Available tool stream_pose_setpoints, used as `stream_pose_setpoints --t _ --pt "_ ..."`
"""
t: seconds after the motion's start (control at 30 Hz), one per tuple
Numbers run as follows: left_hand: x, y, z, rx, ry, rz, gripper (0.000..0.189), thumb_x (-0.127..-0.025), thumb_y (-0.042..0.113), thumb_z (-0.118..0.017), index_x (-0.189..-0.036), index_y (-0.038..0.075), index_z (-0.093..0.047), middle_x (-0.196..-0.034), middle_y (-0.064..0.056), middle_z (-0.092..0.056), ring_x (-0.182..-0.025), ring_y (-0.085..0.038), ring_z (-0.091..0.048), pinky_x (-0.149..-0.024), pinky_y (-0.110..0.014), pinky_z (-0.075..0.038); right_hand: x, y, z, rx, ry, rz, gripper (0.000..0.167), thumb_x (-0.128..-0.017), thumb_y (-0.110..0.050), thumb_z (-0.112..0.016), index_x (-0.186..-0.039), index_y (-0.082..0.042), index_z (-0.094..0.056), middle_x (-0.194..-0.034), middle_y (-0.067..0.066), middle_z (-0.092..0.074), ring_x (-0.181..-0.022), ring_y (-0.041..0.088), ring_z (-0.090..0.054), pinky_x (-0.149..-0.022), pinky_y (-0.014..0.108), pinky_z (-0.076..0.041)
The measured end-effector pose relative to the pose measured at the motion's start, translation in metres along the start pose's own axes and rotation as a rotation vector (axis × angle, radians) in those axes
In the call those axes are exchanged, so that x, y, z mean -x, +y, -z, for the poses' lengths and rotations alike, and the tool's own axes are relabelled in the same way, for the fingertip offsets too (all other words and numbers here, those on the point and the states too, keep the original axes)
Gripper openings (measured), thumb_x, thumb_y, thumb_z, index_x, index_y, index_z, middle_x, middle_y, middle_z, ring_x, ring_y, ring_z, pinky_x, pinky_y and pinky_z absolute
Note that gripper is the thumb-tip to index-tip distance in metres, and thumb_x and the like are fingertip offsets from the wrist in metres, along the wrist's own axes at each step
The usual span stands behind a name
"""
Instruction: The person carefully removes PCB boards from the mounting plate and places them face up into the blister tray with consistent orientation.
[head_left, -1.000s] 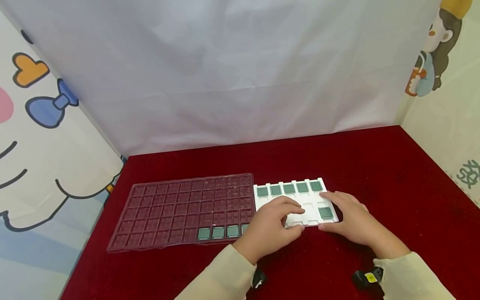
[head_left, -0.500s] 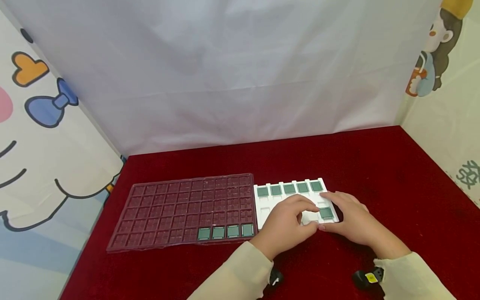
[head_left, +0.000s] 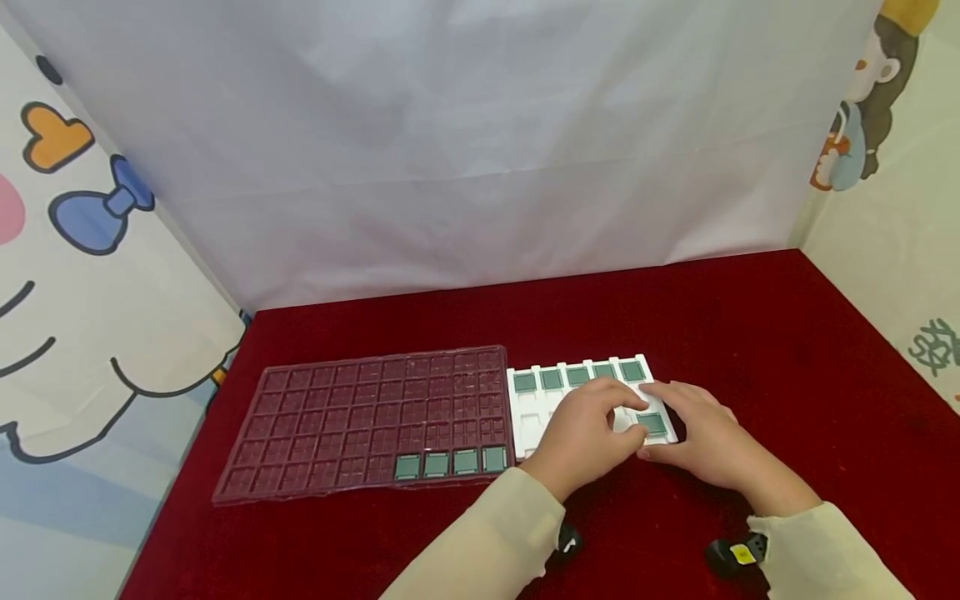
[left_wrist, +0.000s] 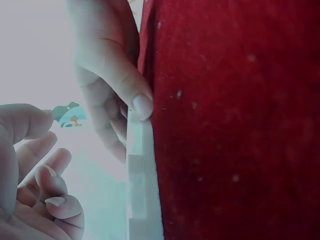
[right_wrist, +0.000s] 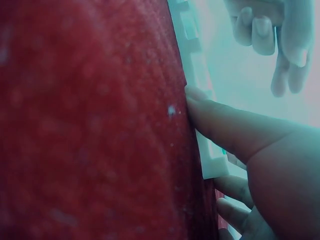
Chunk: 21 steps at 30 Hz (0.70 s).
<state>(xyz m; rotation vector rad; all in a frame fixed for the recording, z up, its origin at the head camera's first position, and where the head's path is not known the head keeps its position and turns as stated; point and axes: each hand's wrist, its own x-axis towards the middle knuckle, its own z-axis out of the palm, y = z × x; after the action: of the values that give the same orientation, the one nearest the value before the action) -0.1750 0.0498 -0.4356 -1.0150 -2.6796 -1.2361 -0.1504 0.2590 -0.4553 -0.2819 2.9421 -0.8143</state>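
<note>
A white compartment tray (head_left: 529, 423) lies on the red cloth. Several green square chips (head_left: 551, 379) fill its back row, and one green chip (head_left: 652, 424) sits in its front right pocket. My right hand (head_left: 697, 442) holds the tray's right end, thumb on the near edge; the right wrist view shows that thumb (right_wrist: 215, 117) pressed along the side. Above the tray hovers my left hand (head_left: 588, 429), thumb and forefinger apart beside the front right chip, covering several middle pockets. In the left wrist view, the left hand's fingers (left_wrist: 50, 187) are bent with nothing visible between them.
Left of the white tray, almost against it, lies a large clear plastic tray (head_left: 313, 422) with many small pockets. Several green chips (head_left: 465, 462) sit at the right end of its front row. White cloth walls (head_left: 480, 150) stand behind and at both sides.
My left hand has moved right across the white tray toward its front right chip, uncovering the last chip in the clear tray's front row. My right hand has stayed at the tray's end.
</note>
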Motion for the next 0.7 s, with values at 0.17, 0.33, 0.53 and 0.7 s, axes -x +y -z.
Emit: stream_pose_setpoints --t 0.17,0.33,0.53,0.7 --pt "-0.003 -0.003 -0.004 0.002 -0.007 0.016 0.024 -0.088 0.017 -0.074 -0.111 0.018 -0.079 -0.112 0.013 -0.067 -0.069 0.002 -0.047 -0.063 -0.011 -0.040 0.001 0.000 -0.001 -0.005 -0.003 -0.004 0.086 -0.081 -0.038 -0.088 -0.151 -0.007 -0.048 -0.150 0.028 -0.046 -0.139 0.050 -0.034 -0.102 0.078 -0.027" --pt "-0.006 -0.004 -0.010 0.040 -0.006 0.032 0.022 -0.088 0.017 -0.075 -0.109 0.017 -0.080 -0.111 0.015 -0.067 -0.070 0.002 -0.048 -0.064 -0.012 -0.041 0.001 0.000 0.000 0.000 0.008 0.020 0.086 -0.081 -0.040 -0.087 -0.151 -0.007 -0.049 -0.150 0.028 -0.047 -0.140 0.051 -0.033 -0.101 0.078 -0.027" --pt "-0.006 -0.007 -0.015 0.033 -0.040 0.066 0.020 -0.087 0.015 -0.075 -0.106 0.019 -0.081 -0.109 0.017 -0.067 -0.072 0.002 -0.050 -0.067 -0.011 -0.042 0.001 0.000 0.000 0.008 0.007 0.022 0.085 -0.081 -0.040 -0.088 -0.150 -0.007 -0.050 -0.151 0.028 -0.046 -0.140 0.051 -0.033 -0.101 0.077 -0.028" --pt "-0.008 -0.009 -0.017 -0.013 -0.067 0.065 0.021 -0.085 0.015 -0.076 -0.106 0.020 -0.081 -0.109 0.018 -0.068 -0.090 0.004 -0.059 -0.082 -0.010 -0.044 0.001 -0.001 0.000 0.015 0.016 0.022 0.085 -0.081 -0.039 -0.088 -0.150 -0.007 -0.050 -0.150 0.028 -0.046 -0.140 0.050 -0.033 -0.102 0.077 -0.028"
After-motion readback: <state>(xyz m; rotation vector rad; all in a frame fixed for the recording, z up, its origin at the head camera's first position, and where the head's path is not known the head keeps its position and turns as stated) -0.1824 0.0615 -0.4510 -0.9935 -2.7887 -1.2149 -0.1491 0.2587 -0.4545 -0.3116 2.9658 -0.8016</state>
